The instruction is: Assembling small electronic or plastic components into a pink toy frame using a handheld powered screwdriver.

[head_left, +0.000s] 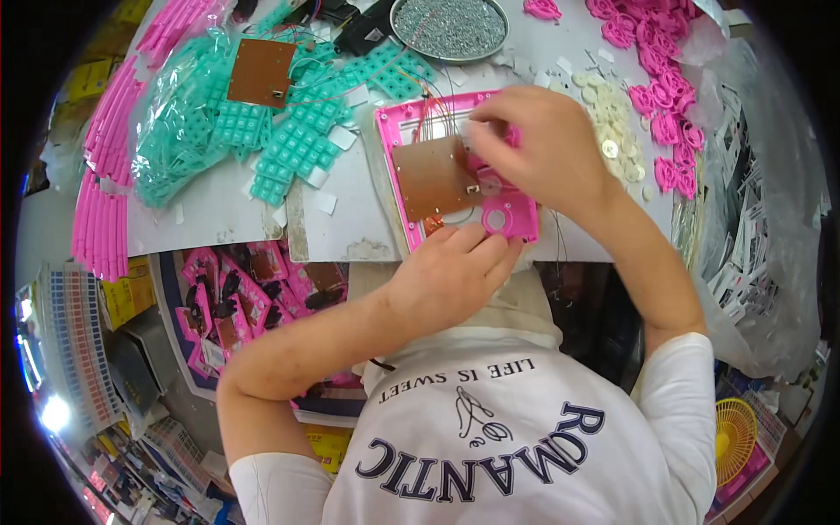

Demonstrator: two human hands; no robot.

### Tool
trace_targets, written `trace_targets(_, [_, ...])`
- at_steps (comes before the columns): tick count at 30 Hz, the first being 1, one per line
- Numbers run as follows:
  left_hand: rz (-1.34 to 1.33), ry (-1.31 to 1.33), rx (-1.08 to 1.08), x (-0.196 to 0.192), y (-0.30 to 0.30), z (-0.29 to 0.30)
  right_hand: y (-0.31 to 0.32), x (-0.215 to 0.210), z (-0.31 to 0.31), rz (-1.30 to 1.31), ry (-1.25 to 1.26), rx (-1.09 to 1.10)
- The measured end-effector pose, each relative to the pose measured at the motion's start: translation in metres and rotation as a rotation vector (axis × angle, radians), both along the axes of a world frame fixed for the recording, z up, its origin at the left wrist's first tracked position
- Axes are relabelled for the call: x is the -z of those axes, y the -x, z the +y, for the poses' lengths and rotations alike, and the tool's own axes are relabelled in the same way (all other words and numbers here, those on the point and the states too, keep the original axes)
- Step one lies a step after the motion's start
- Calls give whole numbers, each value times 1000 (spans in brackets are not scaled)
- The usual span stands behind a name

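both hands grip the pink frame (516,214), left hand (455,271) below, right hand (534,144) above.

The pink frame (516,214) is glossy moulded plastic, and the brown circuit board (433,178) lying in it looks matt and smooth. Far left, the teal keypad sheets (297,140) seem soft and rubbery, some under shiny clear film. The far round tray (398,31) has a metal rim and holds grainy grey bits. The worktop (219,210) is scuffed, matt white.
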State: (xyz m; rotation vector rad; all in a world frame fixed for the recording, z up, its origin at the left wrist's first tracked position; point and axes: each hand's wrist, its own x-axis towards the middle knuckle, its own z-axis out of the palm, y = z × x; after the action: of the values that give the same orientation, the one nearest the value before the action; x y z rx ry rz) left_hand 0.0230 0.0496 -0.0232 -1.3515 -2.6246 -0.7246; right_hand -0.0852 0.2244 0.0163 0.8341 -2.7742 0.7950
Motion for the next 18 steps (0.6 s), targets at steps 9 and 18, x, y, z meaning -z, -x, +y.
trace_targets(9, [96,-228,-770,-2,85,-26,11,31,-29,-117,133,188])
trace_targets(18, [-350,-601,-756,11,114,-36,1,40,-11,112,154,-381])
